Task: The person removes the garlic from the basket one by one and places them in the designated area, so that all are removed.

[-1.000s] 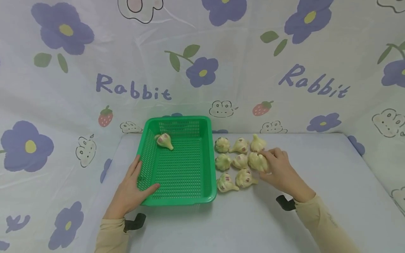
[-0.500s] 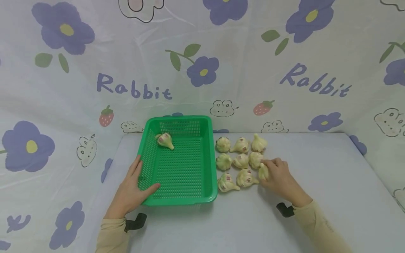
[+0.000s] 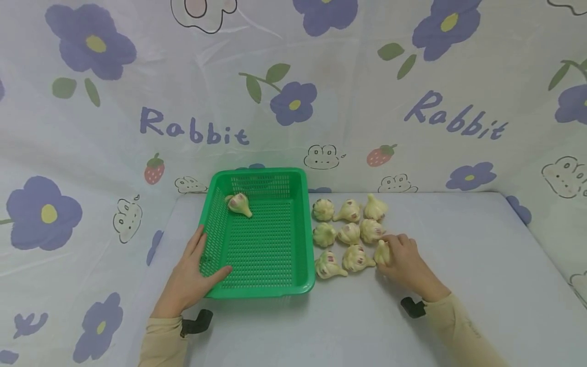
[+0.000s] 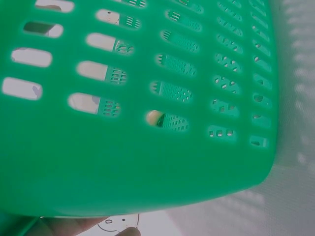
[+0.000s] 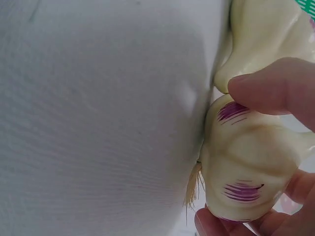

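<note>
My left hand (image 3: 185,278) grips the left rim of a green plastic basket (image 3: 302,285), thumb over the near-left corner; in the left wrist view the basket's slotted wall (image 4: 123,157) hides most of that hand. One garlic bulb (image 3: 239,204) lies inside at the back left. With my right hand (image 3: 408,265) I pinch another garlic bulb (image 3: 382,253) at the near right end of the rows. In the right wrist view this purple-streaked garlic bulb (image 5: 251,157) sits between thumb and fingers, its root tuft against the table.
Several garlic bulbs (image 3: 349,234) stand in rows right of the basket, close to its wall. One neighbouring garlic bulb (image 5: 270,34) touches or nearly touches the held one. White cloth covers the table (image 3: 458,244). A patterned curtain (image 3: 348,117) hangs behind and at the sides.
My right hand has moved the garlic bulb from over the middle row down toward the near right end of the front row. The left hand and basket stay put.
</note>
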`<action>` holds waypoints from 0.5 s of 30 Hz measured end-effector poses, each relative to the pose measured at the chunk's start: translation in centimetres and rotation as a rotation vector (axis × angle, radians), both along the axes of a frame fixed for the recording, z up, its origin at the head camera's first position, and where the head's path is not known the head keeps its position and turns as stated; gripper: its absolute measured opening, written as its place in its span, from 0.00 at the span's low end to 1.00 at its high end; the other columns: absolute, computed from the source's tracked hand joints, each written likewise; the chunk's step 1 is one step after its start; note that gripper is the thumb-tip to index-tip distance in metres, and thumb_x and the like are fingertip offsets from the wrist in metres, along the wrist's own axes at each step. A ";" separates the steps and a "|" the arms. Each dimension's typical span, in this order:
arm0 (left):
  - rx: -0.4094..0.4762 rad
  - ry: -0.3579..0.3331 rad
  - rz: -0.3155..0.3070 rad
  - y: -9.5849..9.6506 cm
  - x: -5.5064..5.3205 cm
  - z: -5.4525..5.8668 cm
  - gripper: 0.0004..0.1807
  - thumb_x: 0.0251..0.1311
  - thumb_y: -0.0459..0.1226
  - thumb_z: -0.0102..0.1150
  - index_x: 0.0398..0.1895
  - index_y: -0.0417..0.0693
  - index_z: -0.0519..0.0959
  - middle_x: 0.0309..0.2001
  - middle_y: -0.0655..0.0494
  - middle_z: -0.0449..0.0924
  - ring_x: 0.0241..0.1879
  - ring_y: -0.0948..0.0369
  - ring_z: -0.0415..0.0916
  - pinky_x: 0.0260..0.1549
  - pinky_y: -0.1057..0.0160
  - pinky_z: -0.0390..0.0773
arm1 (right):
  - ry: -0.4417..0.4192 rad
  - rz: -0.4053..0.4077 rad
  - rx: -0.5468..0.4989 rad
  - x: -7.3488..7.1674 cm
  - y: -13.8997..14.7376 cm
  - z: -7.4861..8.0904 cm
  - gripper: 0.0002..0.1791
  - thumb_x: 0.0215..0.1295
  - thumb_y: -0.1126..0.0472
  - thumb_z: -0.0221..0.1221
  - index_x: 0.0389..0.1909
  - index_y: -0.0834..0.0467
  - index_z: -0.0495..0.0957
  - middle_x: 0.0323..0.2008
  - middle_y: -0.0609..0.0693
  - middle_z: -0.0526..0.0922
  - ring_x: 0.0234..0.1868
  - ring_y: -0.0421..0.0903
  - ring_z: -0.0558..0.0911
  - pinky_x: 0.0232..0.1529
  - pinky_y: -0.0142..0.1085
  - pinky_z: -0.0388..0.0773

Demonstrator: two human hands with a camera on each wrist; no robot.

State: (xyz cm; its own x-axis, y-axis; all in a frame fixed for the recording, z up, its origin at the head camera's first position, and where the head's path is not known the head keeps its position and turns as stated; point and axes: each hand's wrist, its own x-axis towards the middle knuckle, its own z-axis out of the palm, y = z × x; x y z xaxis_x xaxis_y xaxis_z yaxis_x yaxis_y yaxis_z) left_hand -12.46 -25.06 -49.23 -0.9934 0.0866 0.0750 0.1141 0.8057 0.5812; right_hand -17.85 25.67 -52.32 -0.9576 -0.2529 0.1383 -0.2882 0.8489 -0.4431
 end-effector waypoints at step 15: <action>0.000 0.000 0.003 0.1 0.1 0.1 0.61 0.64 0.63 0.65 0.85 0.38 0.45 0.87 0.52 0.36 0.83 0.40 0.44 0.73 0.31 0.58 | -0.059 -0.039 -0.035 -0.1 -0.4 -0.1 0.39 0.53 0.61 0.72 0.64 0.69 0.67 0.52 0.70 0.75 0.50 0.65 0.73 0.42 0.51 0.75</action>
